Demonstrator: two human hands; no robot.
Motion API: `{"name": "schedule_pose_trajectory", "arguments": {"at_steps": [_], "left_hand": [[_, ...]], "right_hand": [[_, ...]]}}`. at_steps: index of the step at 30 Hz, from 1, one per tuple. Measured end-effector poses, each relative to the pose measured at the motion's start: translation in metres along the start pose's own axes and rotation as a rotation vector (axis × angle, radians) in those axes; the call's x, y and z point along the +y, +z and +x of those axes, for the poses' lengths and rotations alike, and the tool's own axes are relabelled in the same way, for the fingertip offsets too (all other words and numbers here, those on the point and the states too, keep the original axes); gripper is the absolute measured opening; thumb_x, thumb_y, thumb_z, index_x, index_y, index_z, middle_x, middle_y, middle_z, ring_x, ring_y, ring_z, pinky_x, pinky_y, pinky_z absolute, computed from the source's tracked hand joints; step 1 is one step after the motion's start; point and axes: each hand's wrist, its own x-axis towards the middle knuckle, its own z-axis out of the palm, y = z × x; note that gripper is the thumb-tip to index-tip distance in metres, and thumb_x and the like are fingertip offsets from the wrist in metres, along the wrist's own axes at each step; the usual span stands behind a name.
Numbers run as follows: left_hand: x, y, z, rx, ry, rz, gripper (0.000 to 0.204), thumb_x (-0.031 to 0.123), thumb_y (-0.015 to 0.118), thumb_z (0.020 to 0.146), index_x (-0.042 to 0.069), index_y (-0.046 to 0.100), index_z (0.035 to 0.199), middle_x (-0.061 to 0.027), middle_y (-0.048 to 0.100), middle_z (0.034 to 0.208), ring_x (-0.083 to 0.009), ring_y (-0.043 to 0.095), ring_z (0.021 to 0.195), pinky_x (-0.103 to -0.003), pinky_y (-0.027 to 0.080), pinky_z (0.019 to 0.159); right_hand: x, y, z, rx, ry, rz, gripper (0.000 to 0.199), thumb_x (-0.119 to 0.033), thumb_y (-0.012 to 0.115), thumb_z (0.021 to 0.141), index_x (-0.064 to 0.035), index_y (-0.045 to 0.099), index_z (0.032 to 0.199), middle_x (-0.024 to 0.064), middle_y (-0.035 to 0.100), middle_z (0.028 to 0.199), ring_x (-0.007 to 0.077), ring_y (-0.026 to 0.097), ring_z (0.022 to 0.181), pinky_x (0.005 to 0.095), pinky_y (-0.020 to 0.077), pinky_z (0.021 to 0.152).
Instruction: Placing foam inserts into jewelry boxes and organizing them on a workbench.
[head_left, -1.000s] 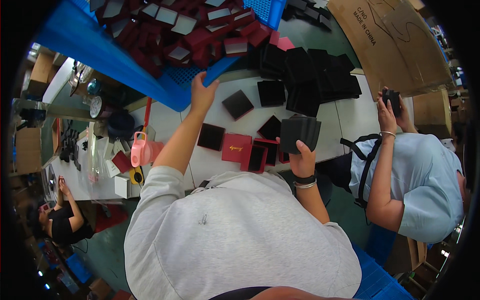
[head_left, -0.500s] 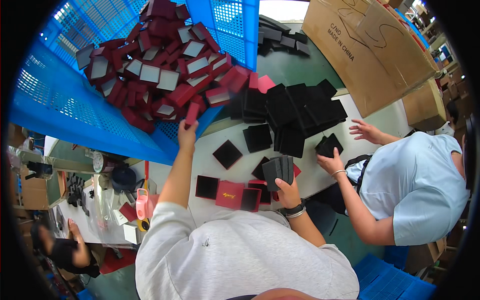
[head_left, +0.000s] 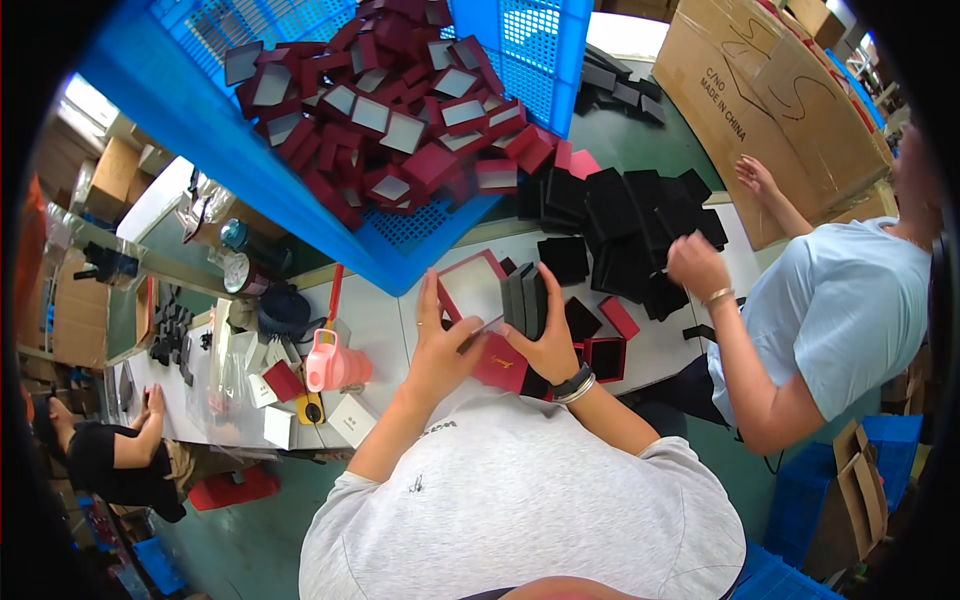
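My left hand grips a dark red box with a pale inside. Its open side faces up, in front of my body. Close beside it, my right hand holds a small stack of black foam pads upright, fingers around its outer side. The pads are at the box's right edge; whether they touch it I cannot tell. Under my hands lies a red lid with gold lettering. Just right of my right hand are a red box with black lining and a closed red piece.
A blue crate heaped with red boxes stands at the far left. Black pads are piled right of it. A co-worker's hand is near that pile. A cardboard carton and a pink cup flank the work area.
My left hand has come back from the crate with a red box, tilted open side up. My right hand has brought the foam pads beside it. The view has shifted left.
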Motion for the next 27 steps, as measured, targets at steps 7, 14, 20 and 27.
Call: {"name": "schedule_pose_trajectory", "arguments": {"at_steps": [7,14,20,27], "left_hand": [[-0.002,-0.014,-0.015,0.181,-0.019,-0.334,0.106,0.011,0.09,0.054,0.01,0.03,0.141,-0.0189,0.028,0.146,-0.0402,0.029,0.134,-0.05,0.033,0.107],[0.031,-0.031,-0.007,0.025,0.232,-0.158,0.112,0.009,0.086,0.053,0.014,0.023,0.146,-0.017,0.036,0.141,-0.0448,0.023,0.139,-0.052,0.029,0.111],[0.035,-0.029,-0.02,-0.036,0.225,-0.465,0.105,0.0,0.082,0.056,0.012,0.026,0.143,-0.0166,0.03,0.142,-0.0437,0.032,0.135,-0.048,0.04,0.107],[0.038,-0.019,-0.03,-0.003,0.284,-0.379,0.108,0.008,0.087,0.057,0.009,0.023,0.143,-0.0185,0.029,0.14,-0.0423,0.036,0.131,-0.045,0.044,0.103]], "right_hand": [[-0.024,-0.003,-0.027,-0.113,0.047,0.158,0.096,-0.016,0.079,0.071,-0.0085,0.022,0.148,0.0171,0.036,0.138,0.0291,0.041,0.127,0.0379,0.0361,0.105],[-0.044,0.003,-0.043,-0.017,-0.211,-0.189,0.095,-0.015,0.077,0.072,-0.0065,0.021,0.148,0.0196,0.031,0.14,0.034,0.036,0.129,0.0417,0.0336,0.107],[-0.038,0.003,-0.062,-0.097,-0.155,-0.071,0.089,-0.011,0.07,0.079,-0.0064,0.016,0.149,0.0203,0.03,0.143,0.0335,0.038,0.13,0.0403,0.0335,0.107],[-0.036,0.019,-0.072,0.005,-0.121,0.001,0.083,-0.019,0.066,0.086,-0.0046,0.015,0.149,0.0209,0.027,0.144,0.0335,0.033,0.133,0.0425,0.028,0.11]]}}
